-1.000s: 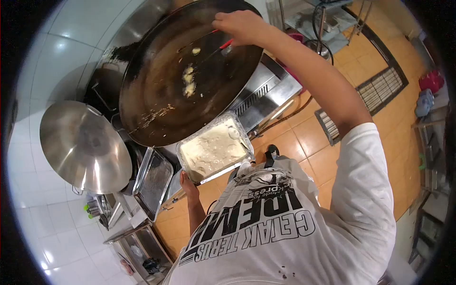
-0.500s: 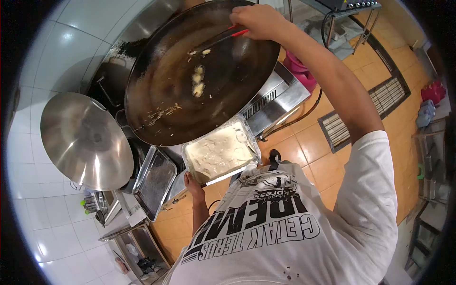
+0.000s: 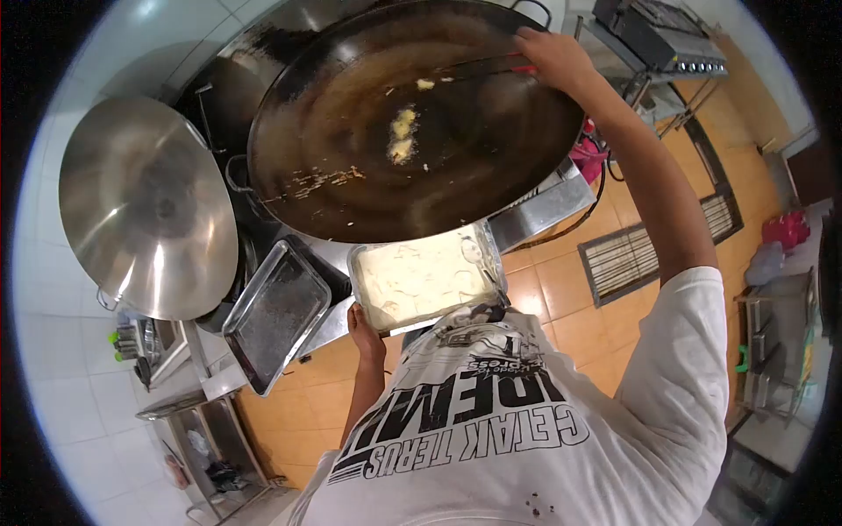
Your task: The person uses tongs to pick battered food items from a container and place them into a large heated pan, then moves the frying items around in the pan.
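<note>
My right hand [image 3: 554, 63] is closed around the red handle of dark tongs [image 3: 478, 67], over the far right part of a large dark wok [image 3: 351, 210]. By the tips lie small yellowish morsels [image 3: 426, 85]. Several battered pieces [image 3: 403, 136] are in the wok's middle, with brown crumbs [image 3: 324, 179] to the left. My left hand [image 3: 365, 335] grips the near left corner of a rectangular tray [image 3: 386, 330] between the wok and my body. Pieces in pale, wet batter [image 3: 425, 276] fill the tray. Some of my left fingers are hidden beneath it.
A wide steel lid or pan [image 3: 145, 210] stands left of the wok. Beside it lies a dark oblong tray [image 3: 279, 316]. A steel shelf unit [image 3: 206, 447] is at lower left. Behind my right arm are a floor grate [image 3: 627, 259] and another stove [image 3: 658, 39].
The view has shifted, so the wok and its pieces appear farther right. My right hand has moved right with the tongs. My left hand stays on the batter tray.
</note>
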A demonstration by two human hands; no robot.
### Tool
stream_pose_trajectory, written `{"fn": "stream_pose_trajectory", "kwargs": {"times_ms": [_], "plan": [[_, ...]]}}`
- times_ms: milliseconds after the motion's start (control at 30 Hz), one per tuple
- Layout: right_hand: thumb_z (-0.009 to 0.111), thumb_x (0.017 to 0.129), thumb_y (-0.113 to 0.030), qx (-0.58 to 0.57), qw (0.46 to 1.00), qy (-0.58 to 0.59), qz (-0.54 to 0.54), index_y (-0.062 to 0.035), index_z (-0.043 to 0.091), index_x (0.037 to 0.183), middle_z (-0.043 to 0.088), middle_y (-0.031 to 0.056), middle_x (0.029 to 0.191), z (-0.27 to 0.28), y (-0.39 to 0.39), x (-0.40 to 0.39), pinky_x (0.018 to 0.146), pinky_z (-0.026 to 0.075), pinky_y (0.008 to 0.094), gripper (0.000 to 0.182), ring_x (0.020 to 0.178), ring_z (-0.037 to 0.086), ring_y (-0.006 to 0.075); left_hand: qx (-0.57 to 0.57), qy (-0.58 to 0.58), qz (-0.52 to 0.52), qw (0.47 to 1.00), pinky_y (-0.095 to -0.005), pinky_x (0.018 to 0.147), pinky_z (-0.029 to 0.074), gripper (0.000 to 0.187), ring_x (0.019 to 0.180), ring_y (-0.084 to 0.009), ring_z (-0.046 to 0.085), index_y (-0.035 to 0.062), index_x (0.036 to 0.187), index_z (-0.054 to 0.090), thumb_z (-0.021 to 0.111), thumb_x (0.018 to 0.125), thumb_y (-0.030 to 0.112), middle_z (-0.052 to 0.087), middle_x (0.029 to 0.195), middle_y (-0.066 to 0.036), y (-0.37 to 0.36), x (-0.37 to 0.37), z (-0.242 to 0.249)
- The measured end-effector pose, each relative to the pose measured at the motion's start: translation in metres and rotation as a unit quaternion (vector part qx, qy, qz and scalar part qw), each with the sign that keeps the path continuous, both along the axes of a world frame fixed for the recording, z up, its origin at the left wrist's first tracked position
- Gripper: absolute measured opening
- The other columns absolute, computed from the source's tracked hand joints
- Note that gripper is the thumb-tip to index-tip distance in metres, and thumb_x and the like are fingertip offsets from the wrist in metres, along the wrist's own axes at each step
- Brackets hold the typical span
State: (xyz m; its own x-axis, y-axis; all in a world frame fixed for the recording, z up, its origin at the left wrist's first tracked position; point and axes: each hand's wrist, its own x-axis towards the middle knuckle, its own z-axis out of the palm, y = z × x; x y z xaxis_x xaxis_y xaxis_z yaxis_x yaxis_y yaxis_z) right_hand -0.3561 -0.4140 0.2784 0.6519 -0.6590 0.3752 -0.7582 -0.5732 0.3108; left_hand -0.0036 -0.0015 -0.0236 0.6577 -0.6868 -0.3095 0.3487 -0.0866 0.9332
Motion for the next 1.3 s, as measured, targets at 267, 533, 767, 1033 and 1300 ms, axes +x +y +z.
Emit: {"fn": "stream_pose_trajectory", "kwargs": {"times_ms": [267,533,767,1033,1300], "plan": [[0.067,0.076,-0.019,0.103,0.988,0.103,-0.046,-0.0093,0.060,0.103,0.058,0.0112,0.110,-0.016,-0.013,0.043,0.066,0.055,0.0404,0.029,0.087,0.064,0.0297,0.050,0.006,-0.014,0.999,-0.0246,0.040,0.040,0.029,0.058,-0.0110,0.052,0.0115,0.105,0.050,0.041,0.097,0.038,0.055,0.081,-0.002,-0.003,-0.015,0.039],[0.063,0.075,-0.011,0.065,0.988,0.109,0.089,-0.0106,0.052,0.106,0.050,0.0065,0.105,-0.034,-0.022,0.090,0.067,0.054,0.0414,0.033,0.090,0.061,0.0290,0.059,0.045,0.002,0.997,-0.0263,0.072,0.044,0.032,0.081,-0.0108,0.048,0.0054,0.106,0.052,0.041,0.098,0.035,0.054,0.090,-0.002,-0.002,-0.008,0.028],[0.058,0.080,-0.018,0.014,0.984,0.142,0.111,-0.0110,0.050,0.103,0.048,0.0051,0.101,-0.055,-0.044,0.091,0.067,0.053,0.0379,0.025,0.093,0.058,0.0250,0.053,-0.003,0.000,0.999,-0.0215,0.054,0.044,0.038,0.075,-0.0093,0.051,0.0083,0.112,0.049,0.043,0.096,0.042,0.055,0.093,-0.002,-0.002,-0.009,0.025],[0.057,0.082,-0.020,0.024,0.981,0.144,0.130,-0.0109,0.051,0.102,0.048,0.0042,0.099,-0.053,-0.044,0.101,0.068,0.053,0.0372,0.023,0.094,0.057,0.0245,0.044,0.005,0.015,0.999,-0.0285,0.076,0.046,0.039,0.091,-0.0137,0.053,0.0070,0.113,0.049,0.046,0.095,0.042,0.056,0.100,-0.004,-0.003,-0.009,0.015],[0.055,0.086,-0.027,0.070,0.963,0.238,0.103,-0.0221,0.048,0.126,0.049,0.0053,0.122,-0.053,-0.051,0.107,0.082,0.051,0.0386,0.040,0.111,0.053,0.0268,0.042,0.028,0.031,0.998,-0.0251,0.081,0.040,0.035,0.088,-0.0107,0.047,0.0032,0.108,0.054,0.046,0.097,0.036,0.054,0.096,-0.002,-0.011,-0.013,0.032]]}}
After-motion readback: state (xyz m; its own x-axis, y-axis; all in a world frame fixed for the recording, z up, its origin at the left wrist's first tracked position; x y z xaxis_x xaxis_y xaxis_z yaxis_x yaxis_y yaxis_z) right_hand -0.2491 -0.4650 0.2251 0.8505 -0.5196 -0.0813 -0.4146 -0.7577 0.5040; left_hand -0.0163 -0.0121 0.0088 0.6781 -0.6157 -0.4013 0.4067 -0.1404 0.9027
